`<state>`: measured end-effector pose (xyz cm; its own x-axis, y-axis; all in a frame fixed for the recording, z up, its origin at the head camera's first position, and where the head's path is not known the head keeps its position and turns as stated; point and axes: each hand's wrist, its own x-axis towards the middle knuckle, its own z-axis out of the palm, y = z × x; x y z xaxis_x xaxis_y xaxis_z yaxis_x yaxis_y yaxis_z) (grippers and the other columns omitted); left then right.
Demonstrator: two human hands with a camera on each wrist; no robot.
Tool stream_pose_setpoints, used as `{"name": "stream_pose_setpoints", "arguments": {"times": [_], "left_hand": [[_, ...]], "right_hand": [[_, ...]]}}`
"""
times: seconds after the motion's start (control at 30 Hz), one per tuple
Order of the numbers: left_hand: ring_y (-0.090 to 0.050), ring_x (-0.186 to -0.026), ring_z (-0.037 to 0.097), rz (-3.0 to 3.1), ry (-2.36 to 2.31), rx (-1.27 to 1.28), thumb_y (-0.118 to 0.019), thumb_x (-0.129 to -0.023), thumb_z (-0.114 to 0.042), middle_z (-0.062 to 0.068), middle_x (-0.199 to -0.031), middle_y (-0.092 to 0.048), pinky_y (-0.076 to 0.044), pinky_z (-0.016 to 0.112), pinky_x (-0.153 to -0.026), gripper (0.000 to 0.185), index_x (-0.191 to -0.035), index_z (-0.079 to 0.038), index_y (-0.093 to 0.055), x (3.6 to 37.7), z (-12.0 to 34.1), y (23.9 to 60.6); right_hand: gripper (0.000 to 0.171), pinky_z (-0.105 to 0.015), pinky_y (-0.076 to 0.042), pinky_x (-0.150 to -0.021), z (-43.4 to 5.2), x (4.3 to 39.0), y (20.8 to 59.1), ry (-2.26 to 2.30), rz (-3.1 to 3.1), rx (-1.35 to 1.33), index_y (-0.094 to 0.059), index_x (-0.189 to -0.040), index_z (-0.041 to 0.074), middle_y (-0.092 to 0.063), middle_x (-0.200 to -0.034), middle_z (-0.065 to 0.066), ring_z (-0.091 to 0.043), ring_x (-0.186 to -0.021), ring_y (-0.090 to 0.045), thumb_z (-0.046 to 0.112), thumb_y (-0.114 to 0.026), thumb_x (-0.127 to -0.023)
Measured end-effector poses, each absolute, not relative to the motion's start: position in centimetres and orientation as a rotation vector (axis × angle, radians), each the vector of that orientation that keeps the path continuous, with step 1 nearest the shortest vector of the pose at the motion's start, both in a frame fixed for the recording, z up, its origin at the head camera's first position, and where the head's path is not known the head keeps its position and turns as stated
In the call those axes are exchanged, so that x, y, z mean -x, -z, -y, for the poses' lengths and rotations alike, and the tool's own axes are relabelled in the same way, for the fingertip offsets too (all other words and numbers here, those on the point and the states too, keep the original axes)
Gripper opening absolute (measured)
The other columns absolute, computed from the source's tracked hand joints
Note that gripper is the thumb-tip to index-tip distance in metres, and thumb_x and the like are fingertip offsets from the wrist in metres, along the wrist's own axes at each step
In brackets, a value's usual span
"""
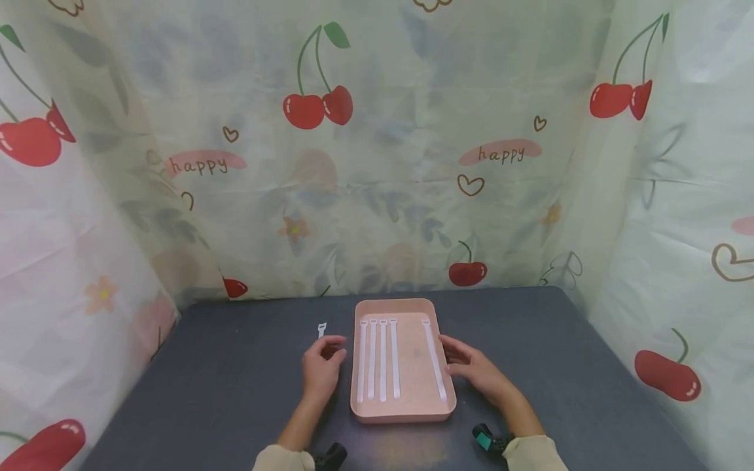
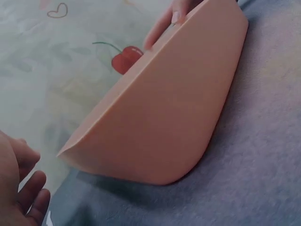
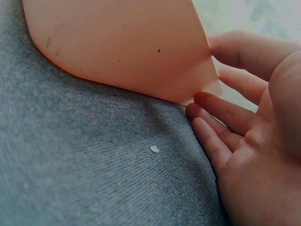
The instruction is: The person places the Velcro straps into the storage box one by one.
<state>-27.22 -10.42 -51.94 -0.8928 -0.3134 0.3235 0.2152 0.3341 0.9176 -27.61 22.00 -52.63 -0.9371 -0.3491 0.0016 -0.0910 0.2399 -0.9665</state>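
A shallow pink tray (image 1: 411, 383) lies on the dark table, holding several white slotted-head cable straps (image 1: 383, 360) side by side on its left and one slightly slanted white strap (image 1: 434, 360) on its right. Left of the tray, my left hand (image 1: 321, 371) is low over the table with loosely bent fingers. Another white strap (image 1: 321, 329) shows its slotted head just beyond those fingers; its remainder is hidden. My right hand (image 1: 480, 373) touches the tray's right side, fingertips against the wall and rim in the right wrist view, fingers (image 3: 225, 113) fairly straight.
A dark cloth-like surface (image 1: 235, 392) covers the table. Cherry-patterned curtains (image 1: 377, 163) enclose its back and both sides. Black wrist devices (image 1: 490, 439) are on both wrists. A small white speck (image 3: 154, 149) lies on the table near the tray's right side.
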Motion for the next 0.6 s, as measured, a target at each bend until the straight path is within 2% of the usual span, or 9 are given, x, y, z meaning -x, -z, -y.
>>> {"name": "stream_pose_setpoints", "arguments": {"times": [0.13,0.4,0.6], "left_hand": [[-0.061,-0.079,0.022,2.152,1.573,-0.12,-0.07,-0.082,0.007,0.006,-0.089,-0.07,-0.049,0.032,-0.07,0.02,-0.094,-0.008,-0.073,27.5,11.2,52.1],[-0.062,-0.089,0.025,2.242,1.509,-0.248,-0.069,-0.083,0.005,0.007,-0.099,-0.068,-0.05,0.036,-0.071,0.02,-0.097,-0.009,-0.072,27.9,12.4,52.5],[-0.058,-0.086,0.025,2.368,1.392,-0.308,-0.07,-0.083,0.001,0.01,-0.096,-0.064,-0.047,0.038,-0.069,0.019,-0.099,-0.009,-0.072,28.2,13.1,52.7]], "right_hand": [[0.066,-0.052,-0.032,-0.108,-22.0,27.5,52.6,1.774,-2.281,0.439,-0.036,-0.15,0.007,-0.04,-0.149,-0.018,-0.035,-0.132,-0.042,0.018,-0.066,-0.093],[0.067,-0.054,-0.029,-0.108,-22.0,27.4,52.5,1.805,-2.253,0.448,-0.035,-0.15,0.004,-0.039,-0.149,-0.02,-0.036,-0.133,-0.041,0.015,-0.066,-0.092],[0.067,-0.053,-0.029,-0.108,-21.9,27.4,52.4,1.802,-2.262,0.435,-0.035,-0.15,0.005,-0.04,-0.148,-0.019,-0.036,-0.133,-0.041,0.015,-0.066,-0.092]]}}
